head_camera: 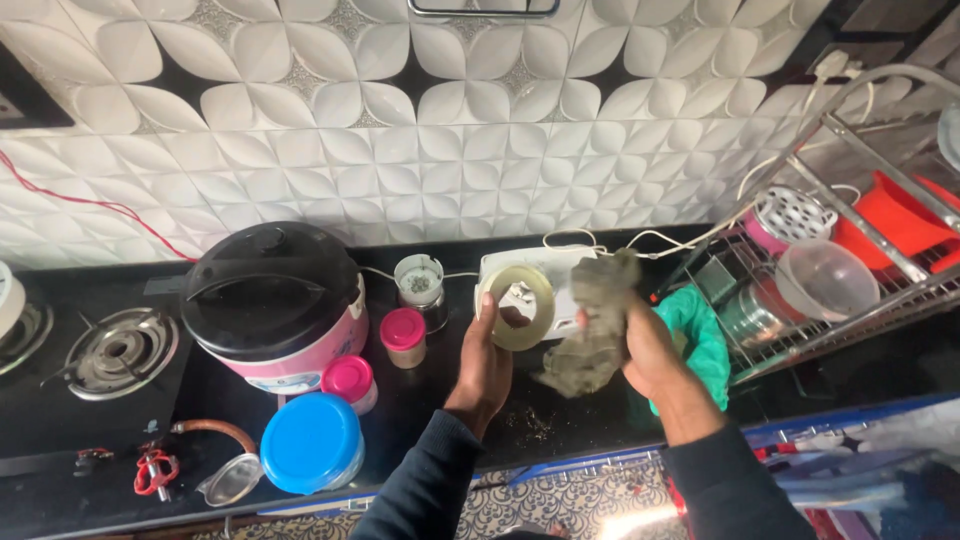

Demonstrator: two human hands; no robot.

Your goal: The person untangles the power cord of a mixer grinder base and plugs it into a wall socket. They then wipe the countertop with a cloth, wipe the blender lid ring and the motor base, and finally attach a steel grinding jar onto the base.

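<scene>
Head view, looking down at a black counter (560,425) below a white petal-patterned wall: your left hand (487,355) grips a pale translucent lid (522,307) by its near edge, fingers curled shut on its rim, the lid tilted up above the counter in front of a white appliance base (520,270); your right hand (640,345) is closed on a grey-green rag (597,320), fingers bunched round the cloth, which touches the lid's right side; a green cloth (702,335) lies just behind the right wrist; to the left stand a black-lidded pink cooker (275,300), a small grinder jar (420,285), two pink-capped jars (403,335) (350,382) and a blue-lidded container (312,442); a gas burner (122,352) sits at far left; a wire dish rack (850,290) with a clear bowl (825,280) stands at right, well apart from both hands.
</scene>
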